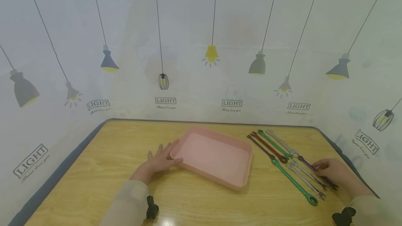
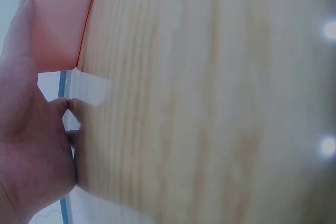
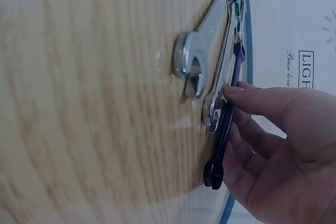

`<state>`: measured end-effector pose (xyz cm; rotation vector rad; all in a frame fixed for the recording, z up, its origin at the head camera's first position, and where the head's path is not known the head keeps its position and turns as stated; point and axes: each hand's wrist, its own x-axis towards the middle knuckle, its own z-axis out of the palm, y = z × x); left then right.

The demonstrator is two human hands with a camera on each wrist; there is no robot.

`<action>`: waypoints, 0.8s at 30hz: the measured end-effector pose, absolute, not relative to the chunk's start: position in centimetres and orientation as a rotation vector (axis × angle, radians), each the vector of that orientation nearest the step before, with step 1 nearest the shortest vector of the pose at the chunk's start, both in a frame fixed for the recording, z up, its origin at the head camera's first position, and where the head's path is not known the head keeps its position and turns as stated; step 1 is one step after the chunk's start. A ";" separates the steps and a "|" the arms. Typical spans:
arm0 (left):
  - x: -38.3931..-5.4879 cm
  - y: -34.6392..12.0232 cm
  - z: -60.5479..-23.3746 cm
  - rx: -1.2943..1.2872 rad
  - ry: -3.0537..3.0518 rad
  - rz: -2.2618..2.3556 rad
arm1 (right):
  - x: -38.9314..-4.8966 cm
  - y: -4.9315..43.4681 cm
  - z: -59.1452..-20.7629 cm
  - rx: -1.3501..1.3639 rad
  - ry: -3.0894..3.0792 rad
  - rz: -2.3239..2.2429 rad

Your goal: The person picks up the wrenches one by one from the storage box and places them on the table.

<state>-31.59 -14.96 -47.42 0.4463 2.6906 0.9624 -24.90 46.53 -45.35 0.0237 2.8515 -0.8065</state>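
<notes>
A pink rectangular tray (image 1: 216, 156) lies on the wooden table, turned at an angle. My left hand (image 1: 161, 159) rests against its left corner with fingers spread; in the left wrist view the thumb (image 2: 20, 30) lies straight along the tray's wall. To the right, my right hand (image 1: 337, 173) pinches a purple wrench (image 3: 224, 132) around its middle between thumb and fingers. That wrench lies at the right edge of a group of wrenches. Beside it are two silver wrenches (image 1: 306, 179) and a long green wrench (image 1: 295, 180).
Farther back lie another green wrench (image 1: 273, 142), a red wrench (image 1: 268, 147), a dark purple wrench (image 1: 260, 147) and a silver wrench (image 1: 281, 142). A pale cloth printed with lamps (image 1: 211, 55) hangs around the table's back and sides.
</notes>
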 end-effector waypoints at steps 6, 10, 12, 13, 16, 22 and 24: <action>-31.2 -14.9 -47.1 0.446 2.696 0.948 | -24.9 46.5 -45.5 0.044 2.850 -0.772; -31.1 -15.0 -46.9 0.446 2.698 0.960 | -25.1 46.4 -45.6 0.050 2.872 -0.734; -31.2 -15.1 -46.9 0.438 2.697 0.962 | -25.1 46.4 -45.5 0.047 2.877 -0.746; -31.3 -15.1 -46.9 0.438 2.699 0.962 | -25.1 46.4 -45.5 0.043 2.879 -0.760; -31.4 -15.2 -46.9 0.436 2.704 0.957 | -25.1 46.3 -45.2 0.032 2.894 -0.812; -31.8 -15.3 -46.8 0.435 2.714 0.960 | -24.9 45.6 -44.0 -0.025 2.908 -0.868; -31.9 -15.3 -46.8 0.439 2.723 0.954 | -24.7 45.1 -43.4 -0.069 2.926 -0.840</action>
